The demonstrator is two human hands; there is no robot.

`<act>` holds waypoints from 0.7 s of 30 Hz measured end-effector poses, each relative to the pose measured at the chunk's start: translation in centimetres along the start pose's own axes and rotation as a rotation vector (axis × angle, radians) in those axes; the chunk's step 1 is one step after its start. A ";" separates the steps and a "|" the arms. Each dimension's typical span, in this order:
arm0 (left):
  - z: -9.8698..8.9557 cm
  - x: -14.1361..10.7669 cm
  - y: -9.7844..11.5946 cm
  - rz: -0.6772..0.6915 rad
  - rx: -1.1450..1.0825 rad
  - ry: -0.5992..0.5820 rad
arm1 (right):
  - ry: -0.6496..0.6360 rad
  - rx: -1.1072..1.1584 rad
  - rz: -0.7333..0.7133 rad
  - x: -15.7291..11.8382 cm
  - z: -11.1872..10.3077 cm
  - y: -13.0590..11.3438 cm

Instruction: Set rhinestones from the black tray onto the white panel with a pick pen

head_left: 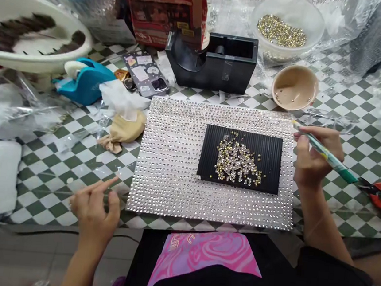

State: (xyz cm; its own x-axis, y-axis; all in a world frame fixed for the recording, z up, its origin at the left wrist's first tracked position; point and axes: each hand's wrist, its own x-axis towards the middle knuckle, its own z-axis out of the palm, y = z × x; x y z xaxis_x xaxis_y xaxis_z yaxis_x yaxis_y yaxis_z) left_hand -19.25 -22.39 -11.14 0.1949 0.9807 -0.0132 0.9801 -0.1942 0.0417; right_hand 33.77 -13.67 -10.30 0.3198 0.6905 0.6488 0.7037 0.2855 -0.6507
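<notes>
My right hand (318,156) grips a green pen-like stick (335,164) with a yellow tip, which is over the upper right corner of a rhinestone-covered sheet (169,159). A black ridged tray (272,163) lies on the sheet and bears a loose heap of clear rhinestones and gold beads (237,162). To the left of the sheet, my left hand (96,204) hovers near the table's front edge, open and holding nothing. Its index finger is stretched out and its thumb stands apart.
Behind the sheet stand a black tape dispenser (217,67), a beige cup (295,87) and a clear bowl (287,22) of gold beads. A phone (145,73), a blue tape cutter (85,80) and a tan pouch (127,128) lie left. Red-handled pliers (378,193) lie right.
</notes>
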 end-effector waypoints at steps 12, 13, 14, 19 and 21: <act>4.2 -1.4 -0.2 -0.171 -0.022 0.199 | -0.021 0.234 -0.006 -0.3 0.7 -0.1; 4.1 -1.3 -0.3 -0.166 -0.027 0.209 | -0.029 0.268 0.017 -0.2 0.9 0.3; 4.0 -1.1 -0.3 -0.158 -0.035 0.217 | -0.036 0.295 0.039 0.0 1.2 0.7; 3.0 -1.0 0.3 -0.118 -0.104 0.285 | -0.021 0.350 0.099 0.7 2.2 2.7; 3.1 -1.1 0.9 -0.128 -0.139 0.351 | -0.010 0.345 0.093 0.8 2.3 2.9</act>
State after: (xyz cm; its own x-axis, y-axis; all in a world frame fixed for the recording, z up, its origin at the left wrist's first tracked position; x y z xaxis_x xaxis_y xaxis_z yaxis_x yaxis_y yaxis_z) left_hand -18.43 -23.67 -14.21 0.0230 0.9491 0.3140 0.9763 -0.0890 0.1973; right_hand 34.61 -10.79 -12.59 0.3652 0.7302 0.5774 0.4158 0.4270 -0.8030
